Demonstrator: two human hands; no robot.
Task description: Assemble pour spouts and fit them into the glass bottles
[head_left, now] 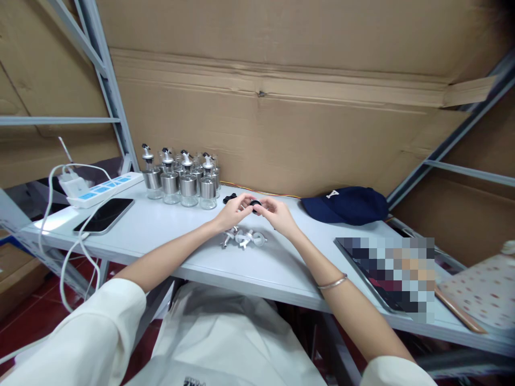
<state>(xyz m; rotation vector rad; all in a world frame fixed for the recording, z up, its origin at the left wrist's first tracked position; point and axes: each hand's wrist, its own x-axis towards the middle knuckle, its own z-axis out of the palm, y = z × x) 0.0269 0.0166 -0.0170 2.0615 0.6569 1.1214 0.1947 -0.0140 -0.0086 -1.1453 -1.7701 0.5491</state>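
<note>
Between the fingertips of both hands is a small round black ring-like part (255, 203), held above the table. My left hand (236, 210) pinches it from the left, and my right hand (277, 213) grips it from the right. Just below the hands lie several silver-and-white pourer tops (243, 237) on the table. Small black parts (229, 198) rest behind my left hand. To the left stand several glass oil bottles (188, 185) with steel bands; the front ones carry pourer spouts with black tips.
A phone (104, 216) and a white power strip (107, 188) with cables lie at the left. A navy cap (346, 205) sits at the back right. Nearer is a flat item with a blurred-out surface (390, 279), beside a spotted pouch (480, 289). Cardboard (281, 134) walls the back.
</note>
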